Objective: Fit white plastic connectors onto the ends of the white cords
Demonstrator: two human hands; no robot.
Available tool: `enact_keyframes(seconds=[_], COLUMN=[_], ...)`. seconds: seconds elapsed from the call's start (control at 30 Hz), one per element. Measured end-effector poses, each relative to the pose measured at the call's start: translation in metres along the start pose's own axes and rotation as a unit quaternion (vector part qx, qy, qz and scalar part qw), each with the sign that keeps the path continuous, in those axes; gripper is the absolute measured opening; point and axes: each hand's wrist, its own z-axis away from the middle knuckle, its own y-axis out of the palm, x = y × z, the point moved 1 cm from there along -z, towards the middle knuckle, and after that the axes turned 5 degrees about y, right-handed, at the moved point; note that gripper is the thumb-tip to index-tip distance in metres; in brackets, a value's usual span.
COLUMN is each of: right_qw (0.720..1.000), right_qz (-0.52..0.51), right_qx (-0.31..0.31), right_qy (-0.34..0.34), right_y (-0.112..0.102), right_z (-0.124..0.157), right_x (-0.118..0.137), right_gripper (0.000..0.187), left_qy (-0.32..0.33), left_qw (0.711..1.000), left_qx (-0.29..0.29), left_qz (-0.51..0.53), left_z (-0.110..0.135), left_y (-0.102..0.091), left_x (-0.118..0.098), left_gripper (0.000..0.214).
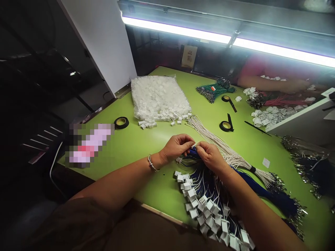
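My left hand and my right hand meet over the green table, fingertips pinched together. Between them they pinch the ends of blue and white wires; a small white connector may be there, too small to make out. Under my right forearm lies a pile of wires fitted with white plastic connectors. A bundle of white wires and a bundle of blue wires run off to the right. A silver bracelet circles my left wrist.
A clear bag of white connectors lies at the back, loose ones spilled before it. Black tape rolls and a green wire bundle lie around. Another person's arm rests at the far right.
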Motion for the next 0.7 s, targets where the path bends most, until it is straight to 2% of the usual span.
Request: enact_keyframes(seconds=[0.13,0.23,0.33,0.43,0.53,0.7], right_qw=[0.999,0.993,0.985,0.990,0.994,0.993], right_qz=[-0.017,-0.083,-0.132,-0.106,-0.053,-0.034], right_qx=[-0.035,-0.064,-0.050,-0.042,-0.061,-0.076], right_qy=[0.005,0.058,0.102,0.086,0.071,0.082], right_y=[0.002,0.001,-0.001,-0.001,0.003,0.010], right_z=[0.003,0.006,0.007,0.007,0.006,0.003], right_x=[0.005,0.006,0.004,0.002,0.001,0.005], right_gripper=[0.027,0.024,0.019,0.016,0.018,0.020], left_qy=[-0.003,-0.029,-0.047,-0.052,-0.056,-0.043], left_qw=[0.999,1.000,0.999,0.998,0.998,0.999], left_qx=[0.014,-0.001,-0.008,-0.002,0.004,0.000], left_qz=[-0.034,-0.001,0.026,0.023,0.007,-0.017], left_z=[0.000,-0.001,-0.001,-0.001,-0.002,-0.002], left_y=[0.000,0.000,0.000,0.000,0.002,0.005], left_x=[0.002,0.005,0.006,0.007,0.009,0.010], left_gripper=[0.026,0.027,0.027,0.025,0.024,0.020])
